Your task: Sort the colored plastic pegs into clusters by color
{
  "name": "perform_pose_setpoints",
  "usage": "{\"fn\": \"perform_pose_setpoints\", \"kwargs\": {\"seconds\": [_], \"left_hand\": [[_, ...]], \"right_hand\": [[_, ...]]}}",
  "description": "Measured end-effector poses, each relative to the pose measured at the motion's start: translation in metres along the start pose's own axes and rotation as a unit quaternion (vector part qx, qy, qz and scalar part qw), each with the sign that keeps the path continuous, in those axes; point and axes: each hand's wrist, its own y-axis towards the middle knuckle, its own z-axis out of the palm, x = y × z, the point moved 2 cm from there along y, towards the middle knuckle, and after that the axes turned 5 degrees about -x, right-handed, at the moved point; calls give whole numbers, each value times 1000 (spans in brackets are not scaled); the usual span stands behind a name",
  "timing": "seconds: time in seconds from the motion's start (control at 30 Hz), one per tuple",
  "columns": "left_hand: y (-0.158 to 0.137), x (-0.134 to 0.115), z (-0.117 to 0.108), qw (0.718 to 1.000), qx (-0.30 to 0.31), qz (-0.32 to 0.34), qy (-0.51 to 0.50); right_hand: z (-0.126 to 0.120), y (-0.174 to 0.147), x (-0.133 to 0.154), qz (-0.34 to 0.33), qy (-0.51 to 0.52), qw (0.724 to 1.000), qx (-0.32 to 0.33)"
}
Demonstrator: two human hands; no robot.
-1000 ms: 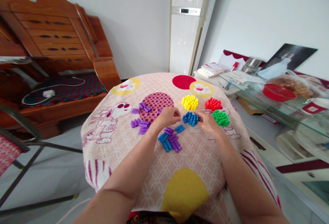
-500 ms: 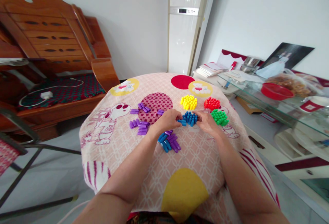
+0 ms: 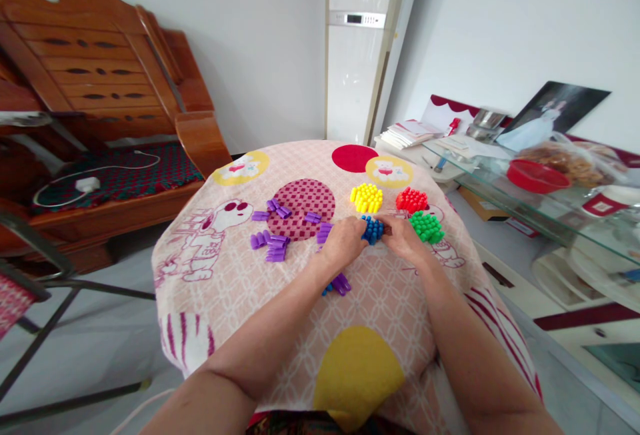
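A cluster of small blue plastic pegs (image 3: 372, 230) stands upright in the middle right of the table, packed close together. My left hand (image 3: 346, 240) is closed against its left side, fingertips partly hidden. From the right, my right hand (image 3: 401, 238) presses curled fingers on the same cluster. Just behind are upright yellow pegs (image 3: 367, 198); red pegs (image 3: 411, 200) and green pegs (image 3: 426, 227) stand to the right. Purple pegs (image 3: 277, 247) lie on their sides at the left. More purple pegs (image 3: 341, 284) and some blue ones lie below my left wrist, partly covered by it.
A patterned cloth (image 3: 240, 315) covers the round table. To the right, a glass-topped cabinet (image 3: 480, 188) carries papers, a red bowl (image 3: 539, 176) and a framed picture. A wooden bench (image 3: 100, 75) stands at the left, a metal-framed chair (image 3: 75, 282) nearer.
My left hand has moved right and in against the blue cluster, covering its left part. Purple pegs show behind my wrist, and my forearm hides more of the lying blue pegs. My right hand stays put.
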Motion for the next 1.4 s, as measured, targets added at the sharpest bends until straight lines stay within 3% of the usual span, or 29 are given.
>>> {"fn": "perform_pose_setpoints", "kwargs": {"seconds": [0.17, 0.33, 0.47, 0.57, 0.63, 0.77, 0.93, 1.1, 1.27, 1.4], "left_hand": [[2, 0, -1, 998, -43, -3, -48], [-3, 41, -49, 991, -82, -24, -101], [-19, 74, -74, 998, 15, -43, -53], [-36, 74, -67, 993, 114, -38, -3], [-47, 67, -57, 989, 139, -32, 27], [-58, 63, -45, 991, 129, -23, 27], [-56, 72, -53, 993, 121, -4, -6], [-37, 64, -61, 996, 58, 16, -73], [-17, 49, -44, 982, 61, 66, -167], [-12, 39, -26, 986, 61, 58, -143]], "right_hand": [[0, 0, -1, -7, 10, 1000, 1], [1, 1, -6, -3, 19, 999, 27], [3, 1, -10, -1, 17, 1000, 18], [4, 1, -11, -8, 31, 999, 14], [4, 1, -12, -9, 36, 999, 15], [4, 1, -11, -6, 34, 999, 16], [3, 2, -10, -2, 22, 1000, 19], [4, 2, -11, 1, 31, 999, 22], [4, 2, -10, 7, 28, 999, 19], [4, 2, -9, 6, 25, 1000, 18]]}}
